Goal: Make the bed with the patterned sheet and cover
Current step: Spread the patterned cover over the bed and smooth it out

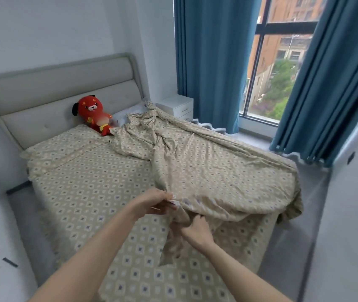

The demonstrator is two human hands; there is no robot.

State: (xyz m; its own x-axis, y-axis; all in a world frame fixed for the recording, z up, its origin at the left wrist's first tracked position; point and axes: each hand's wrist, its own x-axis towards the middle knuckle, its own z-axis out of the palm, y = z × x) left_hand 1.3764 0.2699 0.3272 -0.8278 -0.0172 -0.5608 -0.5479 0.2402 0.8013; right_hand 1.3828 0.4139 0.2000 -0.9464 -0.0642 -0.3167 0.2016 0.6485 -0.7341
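Note:
A beige sheet (82, 184) with a diamond pattern lies flat over the mattress. On its right half the matching cover (217, 171) lies crumpled, bunched in a long fold running from the pillow end towards me. My left hand (158, 201) pinches the cover's near edge at the bed's middle. Just below it, my right hand (197, 231) grips a bunched piece of the same edge, which hangs down over the sheet.
A red plush dog (94, 114) leans on the grey padded headboard (60, 92), beside a white pillow (127, 114). A white nightstand (177, 106) stands at the far right corner. Blue curtains (208, 62) frame the window. Grey floor runs along both sides of the bed.

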